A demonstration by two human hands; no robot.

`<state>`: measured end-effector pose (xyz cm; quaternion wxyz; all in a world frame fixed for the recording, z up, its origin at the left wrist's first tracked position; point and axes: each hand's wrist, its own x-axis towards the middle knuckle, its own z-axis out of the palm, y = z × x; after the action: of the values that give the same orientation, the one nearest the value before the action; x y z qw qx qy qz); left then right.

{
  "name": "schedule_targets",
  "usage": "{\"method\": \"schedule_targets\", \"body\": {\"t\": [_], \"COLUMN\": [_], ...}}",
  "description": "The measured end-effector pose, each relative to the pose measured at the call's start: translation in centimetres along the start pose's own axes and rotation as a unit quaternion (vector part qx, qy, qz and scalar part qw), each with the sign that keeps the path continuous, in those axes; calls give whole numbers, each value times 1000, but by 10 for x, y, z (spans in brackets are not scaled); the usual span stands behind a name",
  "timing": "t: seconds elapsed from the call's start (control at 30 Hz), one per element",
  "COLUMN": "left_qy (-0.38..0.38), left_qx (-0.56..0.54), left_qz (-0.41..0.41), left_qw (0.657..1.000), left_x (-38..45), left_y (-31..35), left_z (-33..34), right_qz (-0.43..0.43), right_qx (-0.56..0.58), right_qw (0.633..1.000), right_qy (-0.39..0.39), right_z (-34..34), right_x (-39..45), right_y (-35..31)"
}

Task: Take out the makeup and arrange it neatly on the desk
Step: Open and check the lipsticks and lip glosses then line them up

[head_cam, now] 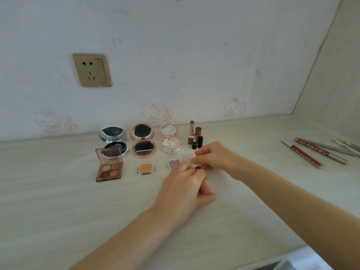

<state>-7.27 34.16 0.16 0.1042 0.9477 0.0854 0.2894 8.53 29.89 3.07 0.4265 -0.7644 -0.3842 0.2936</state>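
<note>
Our two arms reach out over the pale tabletop (pixel 58 221), and they are the closest things to us. Our left hand (pixel 187 184) is curled, with its fingertips pinching down on something very small. Our right hand (pixel 212 156) is curled too, and its fingertips pinch a tiny clear piece with red dots (pixel 194 155). Both hands meet at the same spot, so we think they are working on one little clear case together, maybe opening its lid. We cannot tell for sure, because our fingers hide most of it.

Touching our left fingertips sits a small pink shadow pot (pixel 174 164). Further to the left of our hands is an orange shadow pot (pixel 145 168), and past that an open brown palette (pixel 109 169) with four colors. Behind our hands, by the wall, stand three open round cases in a row: a silver one (pixel 114 142), a rose gold one (pixel 142 140) and a pale pink one (pixel 169 140). Two open lipsticks (pixel 192 136) stand with their caps just behind our right hand. Well off to the right of our hands lie some lip pens (pixel 309 152), not lined up yet.

So we are in the middle of the job. Next, we think, the little case should go down in the front row, next to the pink pot. That calls for a soft, careful set down, so we do not bump the lipsticks.
</note>
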Motion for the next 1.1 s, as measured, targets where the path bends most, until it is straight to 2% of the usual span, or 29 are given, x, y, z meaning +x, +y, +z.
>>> {"method": "schedule_targets", "body": {"t": [0.3, 0.73, 1.1], "left_qy": [-25, -22, -18], "left_qx": [17, 5, -8], "left_qz": [-12, -35, -51], "left_qw": [999, 999, 998], "left_x": [-1, -3, -7], "left_y": [-12, -18, -16], "left_z": [-1, 3, -5], "right_qz": [20, -16, 7], "right_qx": [-37, -102, -52], "right_qw": [999, 994, 998], "right_qy": [20, 23, 26], "right_z": [5, 11, -12], "right_x": [17, 23, 8], "right_y": [-5, -3, -1]}}
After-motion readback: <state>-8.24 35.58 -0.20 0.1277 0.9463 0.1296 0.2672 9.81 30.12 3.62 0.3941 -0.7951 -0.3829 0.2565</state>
